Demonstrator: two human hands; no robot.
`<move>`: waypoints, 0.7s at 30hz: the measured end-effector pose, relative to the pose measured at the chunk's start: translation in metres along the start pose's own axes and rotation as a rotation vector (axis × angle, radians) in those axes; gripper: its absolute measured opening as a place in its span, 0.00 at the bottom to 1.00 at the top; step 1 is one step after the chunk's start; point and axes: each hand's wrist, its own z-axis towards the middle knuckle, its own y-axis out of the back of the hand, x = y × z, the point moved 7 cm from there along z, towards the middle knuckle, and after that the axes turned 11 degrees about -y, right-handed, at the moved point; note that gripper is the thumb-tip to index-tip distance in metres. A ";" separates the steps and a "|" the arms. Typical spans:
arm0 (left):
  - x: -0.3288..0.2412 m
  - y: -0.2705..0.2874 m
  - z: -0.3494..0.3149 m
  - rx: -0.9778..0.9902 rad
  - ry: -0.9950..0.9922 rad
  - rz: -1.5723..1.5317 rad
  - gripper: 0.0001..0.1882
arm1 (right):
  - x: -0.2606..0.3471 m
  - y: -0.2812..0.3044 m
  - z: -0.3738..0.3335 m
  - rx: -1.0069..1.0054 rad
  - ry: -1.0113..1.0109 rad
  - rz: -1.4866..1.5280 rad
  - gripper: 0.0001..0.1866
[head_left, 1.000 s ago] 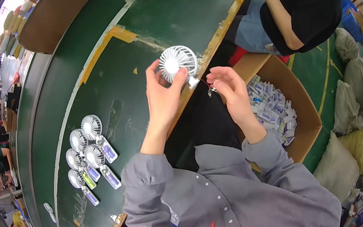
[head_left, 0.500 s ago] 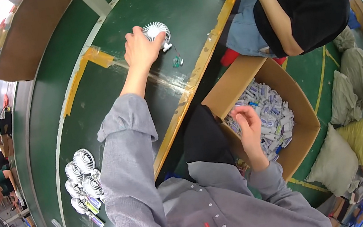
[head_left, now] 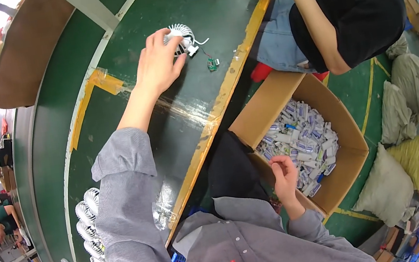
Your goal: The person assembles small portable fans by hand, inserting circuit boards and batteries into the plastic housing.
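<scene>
"Left hand point(head_left: 156, 65): how is it?"
"Loosely spread, thumb apart, fingers over the fan point(head_left: 182, 30), which lies on the table point(head_left: 104, 114) at its far right side. Whether they touch, I can't tell."
"Right hand point(head_left: 285, 179)?"
"Half curled by the box point(head_left: 353, 166); any hold is unclear."
"What's hidden?"
"Fingers cover part of the fan; the left sleeve point(head_left: 127, 197) partly hides other fans point(head_left: 88, 230)."

The left hand point(head_left: 158, 62) touches a fan point(head_left: 181, 30); right of that grip lies a board point(head_left: 212, 64), farther right a box point(head_left: 265, 105).
</scene>
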 end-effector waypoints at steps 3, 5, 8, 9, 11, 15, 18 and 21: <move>-0.003 -0.013 0.010 0.048 0.017 -0.041 0.15 | -0.002 -0.001 -0.004 0.019 -0.015 0.018 0.05; -0.003 -0.021 0.017 0.050 0.039 -0.048 0.14 | -0.002 0.000 -0.004 0.004 -0.029 0.050 0.05; -0.007 -0.029 0.031 0.063 0.034 -0.001 0.15 | -0.001 0.006 -0.003 -0.016 -0.025 0.055 0.04; -0.010 -0.032 0.036 0.060 0.026 -0.008 0.15 | -0.001 0.009 -0.002 -0.026 -0.023 0.055 0.04; -0.013 -0.039 0.045 0.090 0.030 0.081 0.18 | -0.002 0.015 0.000 -0.037 -0.019 0.036 0.04; -0.019 -0.047 0.057 0.078 0.021 0.080 0.19 | -0.005 0.019 0.002 -0.057 -0.025 0.024 0.05; -0.019 -0.047 0.059 0.059 0.038 0.065 0.16 | -0.003 0.015 0.002 -0.056 -0.052 -0.002 0.04; -0.024 -0.043 0.057 0.003 0.015 0.028 0.17 | 0.002 0.012 0.002 -0.046 -0.047 0.006 0.04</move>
